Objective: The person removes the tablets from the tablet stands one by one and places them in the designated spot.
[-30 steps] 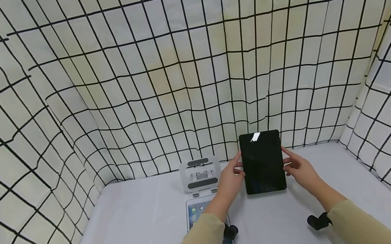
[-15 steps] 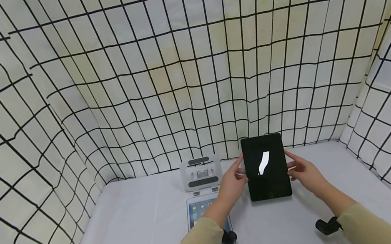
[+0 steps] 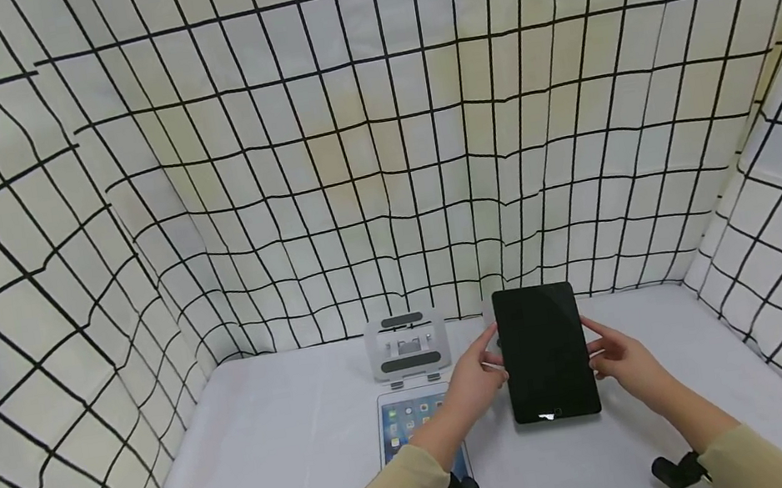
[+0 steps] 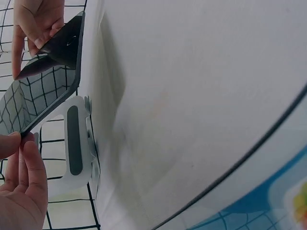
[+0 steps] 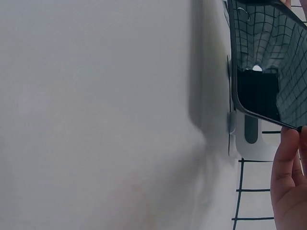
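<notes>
My left hand (image 3: pixel 475 379) and right hand (image 3: pixel 624 361) hold a black tablet (image 3: pixel 547 351) between them, thumbs and fingers pinching its two long side edges. The tablet stands in portrait with its screen dark. Behind it is a light-coloured tablet stand with grey pads, mostly hidden in the head view; its lower part, the stand (image 4: pixel 74 139), shows in the left wrist view. In the right wrist view a corner of that stand (image 5: pixel 252 129) appears past the tablet's edge. Whether tablet and stand touch cannot be told.
To the left, another tablet stand (image 3: pixel 409 347) with dark grey pads faces forward. In front of it a white tablet (image 3: pixel 406 423) lies with its screen lit, partly under my left forearm. White sheeting with a black grid (image 3: pixel 428 188) encloses the white table (image 3: pixel 278 455).
Both hands have brought the black tablet down and towards me, slightly to the right. A corner of the stand behind it now shows at its upper left. The white tablet stays put.
</notes>
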`<control>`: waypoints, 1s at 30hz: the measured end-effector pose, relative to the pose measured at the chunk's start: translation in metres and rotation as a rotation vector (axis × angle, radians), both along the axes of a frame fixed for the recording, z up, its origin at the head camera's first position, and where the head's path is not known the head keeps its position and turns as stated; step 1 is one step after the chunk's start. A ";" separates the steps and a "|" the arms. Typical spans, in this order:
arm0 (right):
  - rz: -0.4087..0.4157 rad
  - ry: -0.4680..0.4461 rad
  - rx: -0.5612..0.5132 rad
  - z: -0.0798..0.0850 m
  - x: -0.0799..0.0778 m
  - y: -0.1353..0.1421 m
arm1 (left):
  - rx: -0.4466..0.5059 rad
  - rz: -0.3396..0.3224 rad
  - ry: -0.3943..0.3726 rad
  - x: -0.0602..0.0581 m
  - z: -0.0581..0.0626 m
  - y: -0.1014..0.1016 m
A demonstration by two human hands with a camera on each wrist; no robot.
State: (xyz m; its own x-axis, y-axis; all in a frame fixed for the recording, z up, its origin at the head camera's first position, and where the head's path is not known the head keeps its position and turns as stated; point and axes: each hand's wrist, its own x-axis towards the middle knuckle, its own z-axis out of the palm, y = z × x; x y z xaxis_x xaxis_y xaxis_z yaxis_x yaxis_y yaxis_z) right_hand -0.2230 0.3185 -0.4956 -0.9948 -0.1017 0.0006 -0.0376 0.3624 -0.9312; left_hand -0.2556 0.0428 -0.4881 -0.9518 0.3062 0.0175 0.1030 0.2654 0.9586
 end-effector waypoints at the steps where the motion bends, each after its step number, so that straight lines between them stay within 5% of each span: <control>1: 0.010 -0.001 -0.007 -0.001 0.002 0.001 | 0.003 -0.002 -0.006 0.001 -0.001 0.001; 30: 0.191 -0.204 -0.061 -0.023 0.029 0.015 | 0.015 0.006 -0.172 0.039 -0.018 -0.001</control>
